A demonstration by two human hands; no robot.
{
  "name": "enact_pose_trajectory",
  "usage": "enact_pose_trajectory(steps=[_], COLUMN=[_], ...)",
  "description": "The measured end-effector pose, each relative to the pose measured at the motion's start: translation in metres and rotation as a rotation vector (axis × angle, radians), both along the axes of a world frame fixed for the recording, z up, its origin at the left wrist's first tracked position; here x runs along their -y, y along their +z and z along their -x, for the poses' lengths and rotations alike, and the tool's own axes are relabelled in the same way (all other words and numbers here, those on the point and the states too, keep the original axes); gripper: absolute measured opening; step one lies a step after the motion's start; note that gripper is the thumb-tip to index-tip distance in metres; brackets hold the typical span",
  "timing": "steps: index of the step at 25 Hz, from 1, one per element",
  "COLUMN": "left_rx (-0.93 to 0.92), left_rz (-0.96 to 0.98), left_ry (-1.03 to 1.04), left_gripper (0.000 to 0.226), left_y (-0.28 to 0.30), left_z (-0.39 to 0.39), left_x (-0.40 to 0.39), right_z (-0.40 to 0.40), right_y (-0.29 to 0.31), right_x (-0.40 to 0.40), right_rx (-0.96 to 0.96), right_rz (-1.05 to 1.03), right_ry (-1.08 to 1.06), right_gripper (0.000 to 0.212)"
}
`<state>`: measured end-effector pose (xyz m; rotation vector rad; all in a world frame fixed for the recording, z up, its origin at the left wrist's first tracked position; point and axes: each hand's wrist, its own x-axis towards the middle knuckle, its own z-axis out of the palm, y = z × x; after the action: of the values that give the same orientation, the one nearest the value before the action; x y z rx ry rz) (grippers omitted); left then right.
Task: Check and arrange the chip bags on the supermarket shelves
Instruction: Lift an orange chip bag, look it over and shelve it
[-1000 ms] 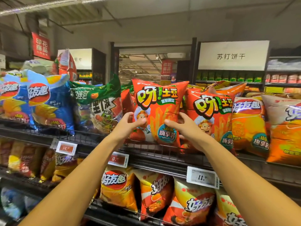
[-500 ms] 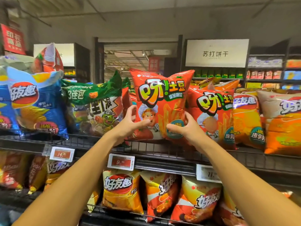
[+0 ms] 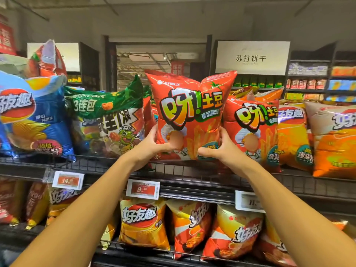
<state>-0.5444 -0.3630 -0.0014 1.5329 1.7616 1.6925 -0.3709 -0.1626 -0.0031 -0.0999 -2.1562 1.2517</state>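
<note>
Fingers [image 3: 154,132] of the left hand [image 3: 149,147] wrap the lower left edge of the red bag [image 3: 189,112], thumb pressed on its front. Right hand [image 3: 221,149] grips the lower right edge likewise, thumb on the front, its other fingers hidden behind the bag. Bag upright, front facing the camera, bottom edge just above the wire front of the top shelf [image 3: 192,170]. Second red bag [image 3: 254,132] of the same kind stands just right of it, partly overlapped. Green bag [image 3: 107,116] to the left; blue bag [image 3: 32,120] beyond that. Orange bags [image 3: 294,135] further right. Price tags [image 3: 143,189] clipped to the shelf edge. Lower shelf holds yellow bags [image 3: 143,224].
</note>
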Motion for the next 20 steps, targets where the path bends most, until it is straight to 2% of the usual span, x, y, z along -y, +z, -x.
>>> enact_pose_trajectory(steps=[4,9,12,17,20], left_rx=[-0.012,-0.002,0.024,0.052,0.017], left_rz=[0.019,0.050,0.057,0.088,0.069], left_ry=[0.003,0.065,0.082,0.112,0.163], left_gripper=[0.112,0.098,0.105,0.090,0.087], left_y=[0.000,0.003,0.001,0.000,0.000], left_z=[0.000,-0.012,-0.012,-0.016,-0.021], left_x=[0.001,-0.002,0.000,-0.002,-0.001], right_z=[-0.002,-0.002,0.001,0.004,0.003], right_y=[0.001,-0.001,-0.002,-0.002,-0.004], right_x=[0.000,0.002,0.001,-0.004,-0.006], right_rx=[0.013,0.006,-0.018,-0.017,-0.011], right_rz=[0.022,0.090,0.147,0.194,0.203], right_ry=[0.018,0.015,0.030,0.072,0.111], right_gripper=[0.111,0.102,0.103,0.114,0.104])
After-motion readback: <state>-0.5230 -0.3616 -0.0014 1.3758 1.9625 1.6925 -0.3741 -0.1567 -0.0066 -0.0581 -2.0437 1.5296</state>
